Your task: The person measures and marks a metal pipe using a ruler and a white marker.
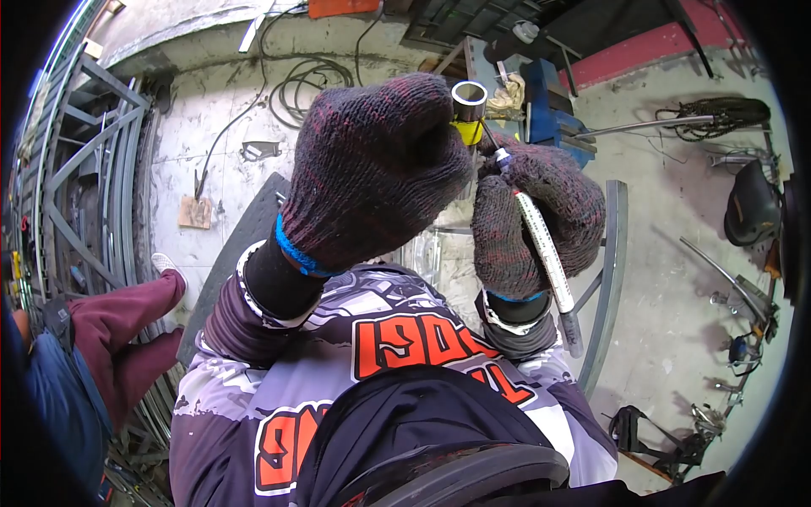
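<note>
Both hands wear dark knitted gloves with blue cuff edges and are raised in front of the chest. My left hand (380,165) is closed beside a short metal pipe piece (469,100) with a yellow band (467,131) round its lower part. The glove hides how its fingers hold the piece. In my right hand (541,211), a white pen-like marker (545,253) with printed markings is gripped at a slant, its tip end up near the yellow band and its grey end down by the sleeve.
A blue vise (553,118) stands beyond my right hand. Coiled cables (308,84) lie on the floor ahead. Metal frames (93,169) lean at the far left, near another person's legs (127,329). A dark helmet (752,203) and tools are at the right.
</note>
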Tool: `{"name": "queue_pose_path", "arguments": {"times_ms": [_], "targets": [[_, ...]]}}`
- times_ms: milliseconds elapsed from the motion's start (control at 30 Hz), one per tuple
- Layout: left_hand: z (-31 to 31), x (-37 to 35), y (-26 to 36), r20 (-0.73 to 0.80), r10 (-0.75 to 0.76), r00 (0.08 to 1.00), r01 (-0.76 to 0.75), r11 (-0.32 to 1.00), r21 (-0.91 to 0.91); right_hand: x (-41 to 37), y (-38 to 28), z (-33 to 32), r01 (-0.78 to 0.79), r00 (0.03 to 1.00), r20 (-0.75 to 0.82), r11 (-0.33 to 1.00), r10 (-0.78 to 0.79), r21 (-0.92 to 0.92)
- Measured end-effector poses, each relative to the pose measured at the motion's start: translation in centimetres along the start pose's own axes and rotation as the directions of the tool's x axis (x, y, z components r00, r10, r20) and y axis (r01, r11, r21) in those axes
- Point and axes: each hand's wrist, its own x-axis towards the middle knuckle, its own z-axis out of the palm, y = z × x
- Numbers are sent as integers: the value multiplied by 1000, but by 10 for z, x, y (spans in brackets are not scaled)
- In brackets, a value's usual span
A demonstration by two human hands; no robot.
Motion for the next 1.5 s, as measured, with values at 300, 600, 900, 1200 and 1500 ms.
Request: {"name": "queue_pose_path", "arguments": {"times_ms": [300, 600, 900, 1200, 1500], "targets": [[0, 1, 0, 5, 18, 1000, -18, 1000, -10, -7, 9, 4, -1, 993, -119, 977, 26, 212], [3, 2, 5, -3, -17, 1000, 17, 1000, -10, -10, 0, 12, 12, 984, -178, 983, 21, 181], [2, 2, 7, 2, -22, 1000, 22, 999, 26, -11, 0, 8, -43, 987, -141, 979, 72, 198], [4, -1, 2, -17, 32, 999, -31, 998, 48, -8, 0, 0, -15, 1000, -11, 999, 15, 41], [6, -2, 3, -16, 31, 999, -31, 998, 46, -8, -7, 11, 6, 980, -196, 979, 35, 204]]}}
